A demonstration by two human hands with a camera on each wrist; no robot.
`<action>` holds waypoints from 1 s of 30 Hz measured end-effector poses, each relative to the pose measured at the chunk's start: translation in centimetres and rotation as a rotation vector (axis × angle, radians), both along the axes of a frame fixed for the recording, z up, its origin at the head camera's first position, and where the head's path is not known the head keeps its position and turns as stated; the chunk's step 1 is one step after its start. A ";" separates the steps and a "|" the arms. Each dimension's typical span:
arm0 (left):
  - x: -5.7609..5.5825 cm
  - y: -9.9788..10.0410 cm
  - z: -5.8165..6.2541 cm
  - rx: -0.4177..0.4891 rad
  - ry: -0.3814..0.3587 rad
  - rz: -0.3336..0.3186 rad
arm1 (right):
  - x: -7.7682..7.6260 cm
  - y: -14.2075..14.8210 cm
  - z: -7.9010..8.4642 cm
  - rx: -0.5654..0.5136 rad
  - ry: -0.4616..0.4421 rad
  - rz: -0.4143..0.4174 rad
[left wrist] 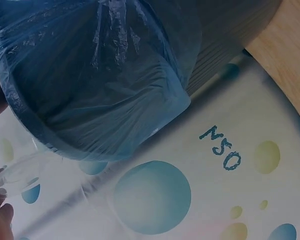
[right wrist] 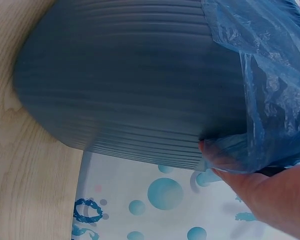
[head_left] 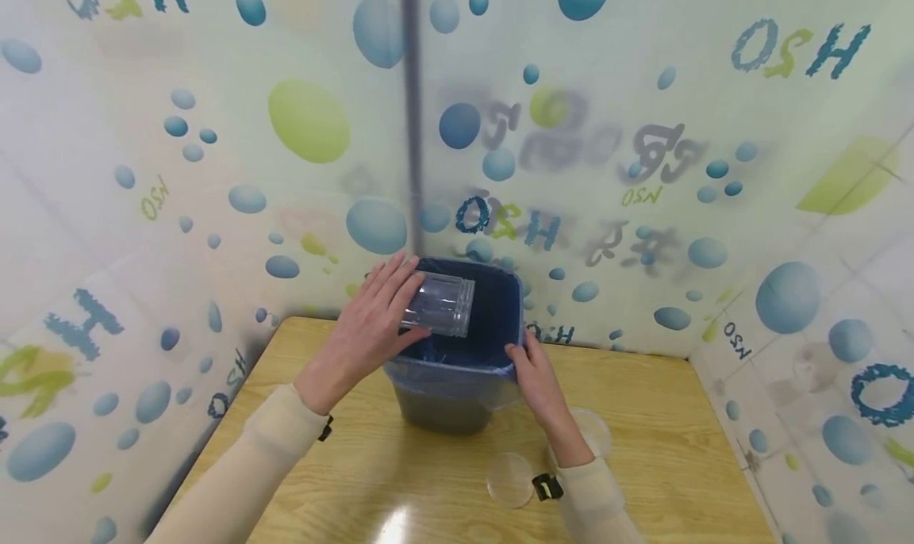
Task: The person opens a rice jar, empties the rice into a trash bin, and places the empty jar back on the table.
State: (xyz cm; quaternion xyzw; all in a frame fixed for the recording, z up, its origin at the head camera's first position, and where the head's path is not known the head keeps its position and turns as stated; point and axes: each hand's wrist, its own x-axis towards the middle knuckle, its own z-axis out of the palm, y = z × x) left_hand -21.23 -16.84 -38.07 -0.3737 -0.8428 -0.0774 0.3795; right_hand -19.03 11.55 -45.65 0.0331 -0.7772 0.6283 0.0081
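Observation:
A dark ribbed trash bin (head_left: 448, 411) stands upright on the table, lined with a thin blue plastic bag (right wrist: 280, 100) folded over its rim. Over the bin's mouth, my left hand (head_left: 371, 314) holds a clear plastic jar (head_left: 443, 304) tipped on its side, its threaded open end pointing right. Only the fingertips of that hand show at the left edge of the left wrist view, around the clear jar (left wrist: 25, 172). My right hand (head_left: 537, 373) grips the bin's right rim, with the liner bunched under the fingers. The bottom of the bin is hidden.
Two clear round discs lie on the wooden table (head_left: 643, 417): one disc (head_left: 510, 479) in front of the bin, the other (head_left: 594, 429) partly behind my right wrist. A sheet with bubbles and lettering (head_left: 307, 124) hangs close behind the bin and along both sides.

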 end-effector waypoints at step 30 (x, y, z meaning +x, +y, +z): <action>1.7 0.7 -2.3 0.506 -0.065 -0.053 | 0.1 0.0 0.0 0.016 -0.009 -0.016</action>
